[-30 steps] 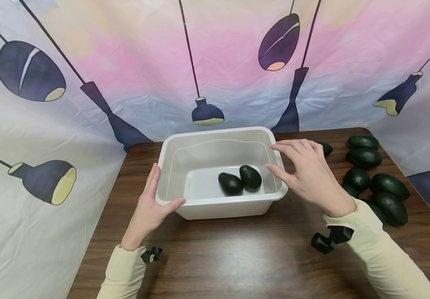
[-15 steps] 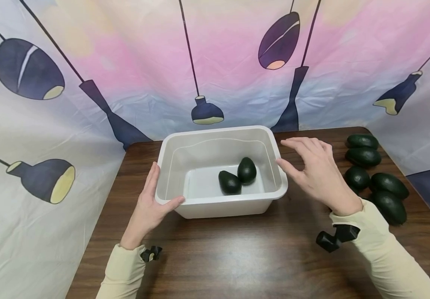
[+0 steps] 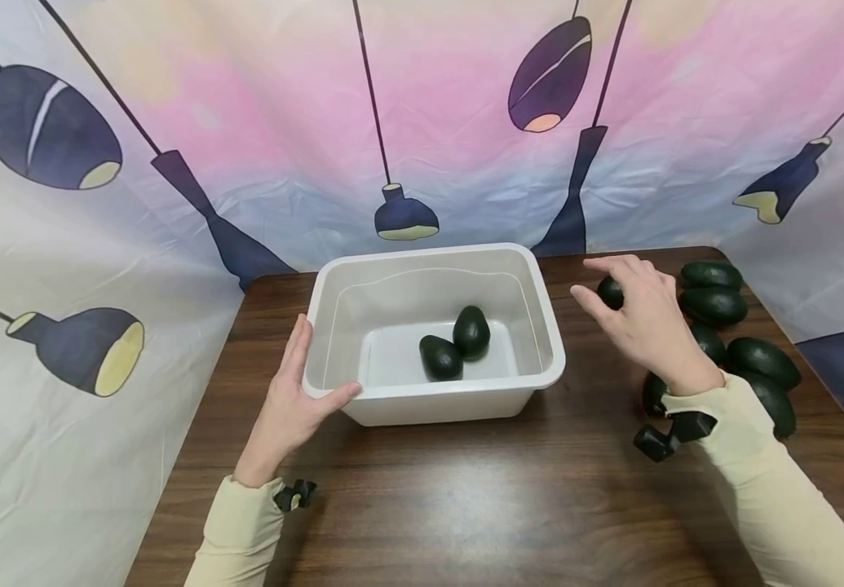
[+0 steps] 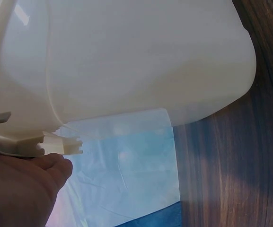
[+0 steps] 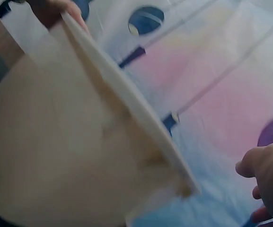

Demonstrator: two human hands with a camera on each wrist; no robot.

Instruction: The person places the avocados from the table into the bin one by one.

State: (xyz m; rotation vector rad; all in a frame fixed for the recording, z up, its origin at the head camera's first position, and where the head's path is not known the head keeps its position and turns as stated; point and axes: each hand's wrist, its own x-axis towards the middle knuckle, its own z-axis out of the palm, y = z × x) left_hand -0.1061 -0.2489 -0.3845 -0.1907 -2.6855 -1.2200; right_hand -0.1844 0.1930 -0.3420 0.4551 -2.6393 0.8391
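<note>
A white plastic bin [image 3: 429,403] stands on the table with two dark green avocados, the left one [image 3: 440,357] and the right one [image 3: 471,333], touching on its floor. My left hand [image 3: 291,408] holds the bin's front left corner, thumb over the front rim and fingers along the left side. The bin's wall fills much of the left wrist view above my left hand [image 4: 27,182]. Off the bin's right side, my right hand [image 3: 642,314] is spread with nothing in it. Just behind its thumb and fingers shows another avocado [image 3: 610,292], partly hidden.
More avocados lie along the table's right side, including one at the back [image 3: 711,275] and one farther front [image 3: 764,363]; my right arm partly covers some. A printed cloth [image 3: 451,122] hangs behind the brown wooden table [image 3: 466,505].
My right hand has moved away from the bin's right rim toward the avocados at the right. The two avocados inside have shifted a little left. My left hand stays at its corner.
</note>
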